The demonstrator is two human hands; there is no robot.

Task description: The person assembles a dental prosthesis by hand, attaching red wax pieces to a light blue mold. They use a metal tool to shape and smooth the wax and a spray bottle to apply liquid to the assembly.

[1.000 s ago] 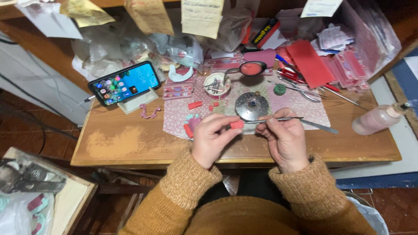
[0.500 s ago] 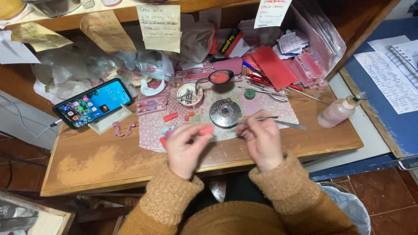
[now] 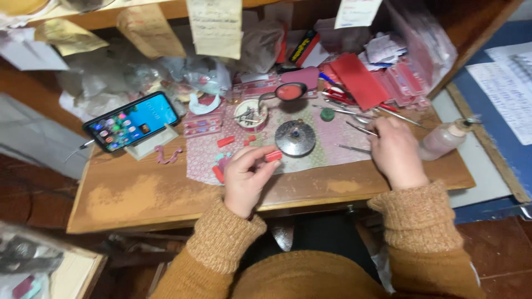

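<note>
- While the small red block (image 3: 273, 156) sits pinched between thumb and fingertips of the left hand (image 3: 246, 177), over the patterned mat's (image 3: 332, 147) near edge, the round metal disc (image 3: 295, 137) lies just at 1 o'clock of it.
- Right hand (image 3: 394, 152) has swung away from the block, out to 3 o'clock.
- It now closes over thin metal tools (image 3: 360, 130) near the pale bottle (image 3: 446, 139); whether it grips one, I cannot tell.
- Judgement: a tool change, block kept ready.

The right hand (image 3: 394, 152) is now moved away from the left hand (image 3: 247, 180), out to the right among the metal tools (image 3: 354, 128). The two hands are no longer held together near the red piece (image 3: 273, 156).
</note>
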